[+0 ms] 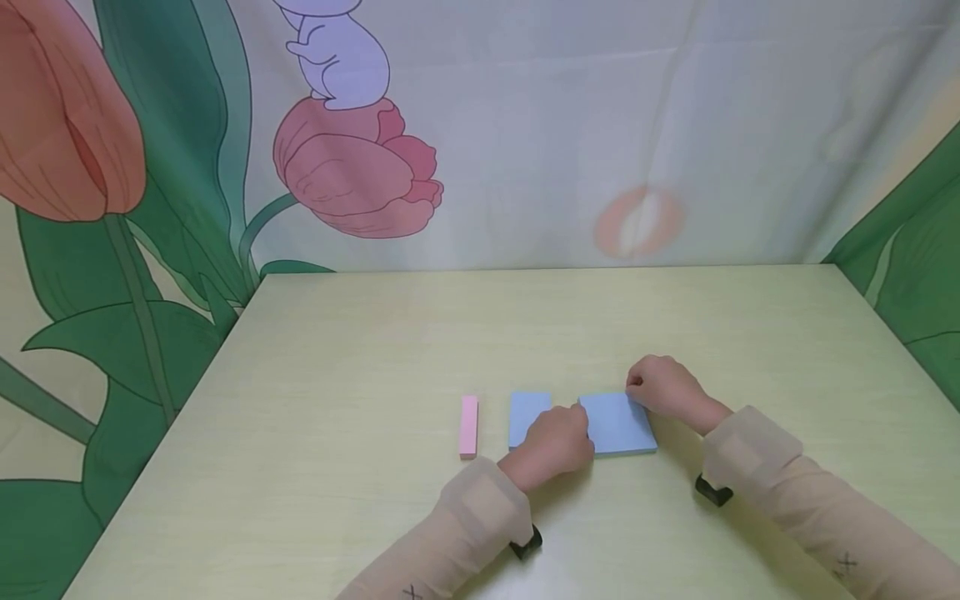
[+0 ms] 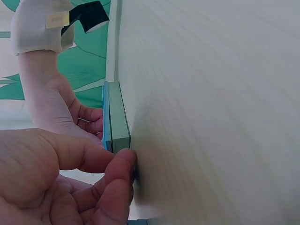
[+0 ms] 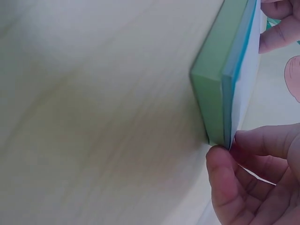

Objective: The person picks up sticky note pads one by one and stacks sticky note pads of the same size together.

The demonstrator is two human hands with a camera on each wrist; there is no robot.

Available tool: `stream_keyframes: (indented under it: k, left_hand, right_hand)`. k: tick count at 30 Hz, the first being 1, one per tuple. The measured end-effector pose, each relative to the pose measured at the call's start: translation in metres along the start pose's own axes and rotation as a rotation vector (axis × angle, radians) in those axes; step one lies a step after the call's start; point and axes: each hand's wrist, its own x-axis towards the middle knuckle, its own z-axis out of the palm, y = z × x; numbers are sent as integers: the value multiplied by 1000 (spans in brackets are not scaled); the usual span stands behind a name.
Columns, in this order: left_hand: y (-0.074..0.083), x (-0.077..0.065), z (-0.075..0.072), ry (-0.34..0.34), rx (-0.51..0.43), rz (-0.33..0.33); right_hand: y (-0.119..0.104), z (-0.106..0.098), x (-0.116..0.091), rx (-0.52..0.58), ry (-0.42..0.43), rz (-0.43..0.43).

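Observation:
A square light-blue sticky note pad (image 1: 617, 423) lies on the table between my hands. Both wrist views show it as a thin blue pad (image 3: 228, 105) stacked on a thicker green pad (image 3: 210, 101). With thumb and fingertips, my left hand (image 1: 553, 442) pinches the left edge of this stack near its front corner. My right hand (image 1: 670, 388) grips the far right corner between thumb and curled fingers (image 3: 220, 171). Left of the stack lies a second blue pad (image 1: 528, 415), partly covered by my left hand.
A narrow pink sticky note pad (image 1: 468, 427) lies farther left. The pale wooden table (image 1: 360, 350) reaches back to a cloth backdrop (image 1: 525, 150) printed with tulips and leaves. Dark bands with cameras (image 1: 714, 490) sit at my sleeve cuffs.

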Motion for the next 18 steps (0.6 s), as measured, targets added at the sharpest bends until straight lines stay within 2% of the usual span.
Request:
stream_keyframes:
  k: [18]
  left_hand:
    - [1, 1, -3, -14, -7, 9]
  right_hand:
    - [2, 1, 0, 3, -8, -63]
